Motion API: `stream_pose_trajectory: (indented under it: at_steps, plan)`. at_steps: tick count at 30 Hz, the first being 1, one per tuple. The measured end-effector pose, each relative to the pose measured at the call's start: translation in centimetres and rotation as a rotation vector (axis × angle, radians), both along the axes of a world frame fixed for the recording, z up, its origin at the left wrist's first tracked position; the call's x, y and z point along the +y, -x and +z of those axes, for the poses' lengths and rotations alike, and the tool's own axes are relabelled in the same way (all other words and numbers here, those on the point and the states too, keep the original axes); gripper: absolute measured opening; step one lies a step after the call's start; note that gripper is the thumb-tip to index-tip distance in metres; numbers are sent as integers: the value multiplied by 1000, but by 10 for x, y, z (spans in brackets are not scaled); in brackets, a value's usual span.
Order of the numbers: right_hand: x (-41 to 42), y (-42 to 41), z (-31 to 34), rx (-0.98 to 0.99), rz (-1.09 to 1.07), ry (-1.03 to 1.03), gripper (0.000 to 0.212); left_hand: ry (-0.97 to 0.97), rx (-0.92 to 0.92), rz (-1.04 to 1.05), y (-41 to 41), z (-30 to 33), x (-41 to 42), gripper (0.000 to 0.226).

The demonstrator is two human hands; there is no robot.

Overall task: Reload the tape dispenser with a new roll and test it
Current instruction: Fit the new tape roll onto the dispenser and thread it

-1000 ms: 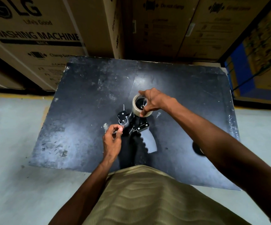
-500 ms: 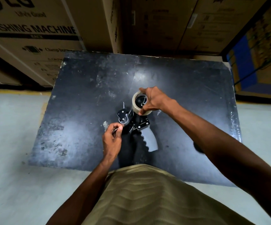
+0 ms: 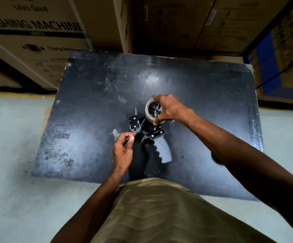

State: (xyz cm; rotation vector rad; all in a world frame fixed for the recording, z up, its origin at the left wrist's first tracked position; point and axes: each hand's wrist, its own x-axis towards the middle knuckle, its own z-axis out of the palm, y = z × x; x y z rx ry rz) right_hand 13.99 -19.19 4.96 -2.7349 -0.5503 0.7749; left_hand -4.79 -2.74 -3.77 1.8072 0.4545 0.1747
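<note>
the tape dispenser (image 3: pixel 157 137) lies on the black counter (image 3: pixel 93 102), grey handle toward the person. the right hand (image 3: pixel 168 109) grips the tape roll (image 3: pixel 150 110) seated on it; the left hand (image 3: pixel 123 149) pinches the tape's end beside the roller

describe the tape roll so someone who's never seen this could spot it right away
Start at the dark scuffed tabletop in front of the stacked cardboard boxes. Near its middle lies a tape dispenser with a grey ribbed handle. The tape roll is the pale tan ring mounted at its far end, gripped by the right hand: the only light, round thing there.
</note>
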Motion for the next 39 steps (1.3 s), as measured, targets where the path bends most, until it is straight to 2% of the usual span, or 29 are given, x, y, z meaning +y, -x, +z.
stream_pose_trajectory:
  at_steps: [16,39]
  plan:
    - [-4,6,-10,3,-60,-56,123,34,-11,-21,-2,-4,2,10]
    - [1,7,-25,-8,-132,-77,126,24,-19,1,-7,-9,5,9]
